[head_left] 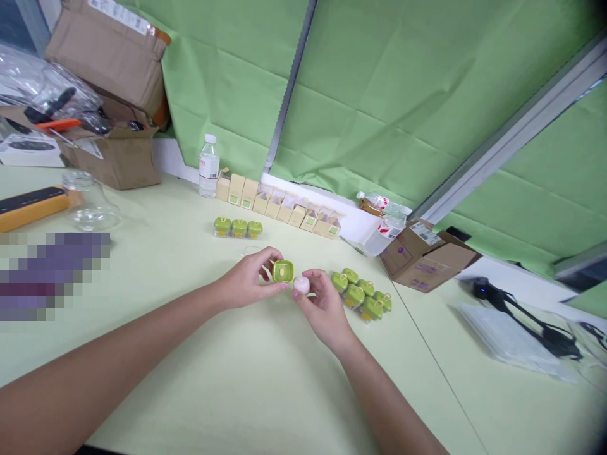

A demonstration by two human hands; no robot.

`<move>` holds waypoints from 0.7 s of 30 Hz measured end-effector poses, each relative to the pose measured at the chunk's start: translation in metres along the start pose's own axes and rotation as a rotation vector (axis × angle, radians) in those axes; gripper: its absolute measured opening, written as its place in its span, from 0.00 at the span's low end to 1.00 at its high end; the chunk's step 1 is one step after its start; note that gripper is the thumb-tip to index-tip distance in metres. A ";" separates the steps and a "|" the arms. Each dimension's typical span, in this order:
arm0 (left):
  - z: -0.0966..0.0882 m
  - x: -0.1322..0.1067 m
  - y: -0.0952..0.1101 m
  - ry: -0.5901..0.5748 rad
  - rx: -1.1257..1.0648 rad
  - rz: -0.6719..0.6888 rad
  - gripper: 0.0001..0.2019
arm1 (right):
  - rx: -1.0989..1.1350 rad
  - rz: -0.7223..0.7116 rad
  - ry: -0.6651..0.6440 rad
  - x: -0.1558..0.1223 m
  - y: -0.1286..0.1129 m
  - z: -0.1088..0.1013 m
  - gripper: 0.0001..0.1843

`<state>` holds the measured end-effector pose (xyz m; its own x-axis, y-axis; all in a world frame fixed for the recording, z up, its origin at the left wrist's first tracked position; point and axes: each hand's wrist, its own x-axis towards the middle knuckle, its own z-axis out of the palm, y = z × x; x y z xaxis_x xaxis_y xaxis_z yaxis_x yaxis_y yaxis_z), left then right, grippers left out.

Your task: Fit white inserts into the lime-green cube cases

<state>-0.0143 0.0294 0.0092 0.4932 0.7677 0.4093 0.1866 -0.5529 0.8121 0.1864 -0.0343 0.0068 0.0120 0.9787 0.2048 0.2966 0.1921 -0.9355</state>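
Note:
My left hand (253,278) grips a small green lid (283,272), its hollow inside turned toward me. Between the thumb and fingers of my right hand (325,306) is a small round pale-pink piece (301,285), close to the lid's right edge. What exactly this piece is I cannot make out. To the right of my right hand stands a cluster of several small clear containers with green lids (355,295). Another row of green-lidded containers (239,227) stands behind my left hand. A faint clear piece (252,251) lies partly hidden behind my left fingers.
Small cardboard boxes (287,207) line the back edge beside an upright water bottle (208,167). Further bottles (383,235) lean near a carton (427,256) at right. A glass vessel (95,208), power strip (33,207) and filled cardboard box (116,158) occupy the left.

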 end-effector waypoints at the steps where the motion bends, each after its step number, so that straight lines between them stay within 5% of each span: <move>1: 0.000 0.000 -0.001 0.006 0.012 0.008 0.18 | -0.051 -0.025 0.010 0.000 0.001 0.000 0.16; 12: 0.001 0.001 0.001 0.037 -0.021 0.068 0.19 | -0.637 -0.165 -0.087 -0.001 0.013 0.000 0.15; 17: 0.003 0.000 0.002 0.001 -0.073 0.091 0.22 | -0.505 -0.186 -0.019 -0.001 0.008 -0.001 0.19; 21: 0.006 -0.001 0.003 -0.031 -0.116 0.127 0.22 | -0.092 -0.066 0.024 0.003 0.000 -0.002 0.16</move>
<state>-0.0091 0.0248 0.0090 0.5330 0.6826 0.5000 0.0230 -0.6024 0.7979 0.1887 -0.0313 0.0077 0.0120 0.9621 0.2724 0.3841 0.2471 -0.8896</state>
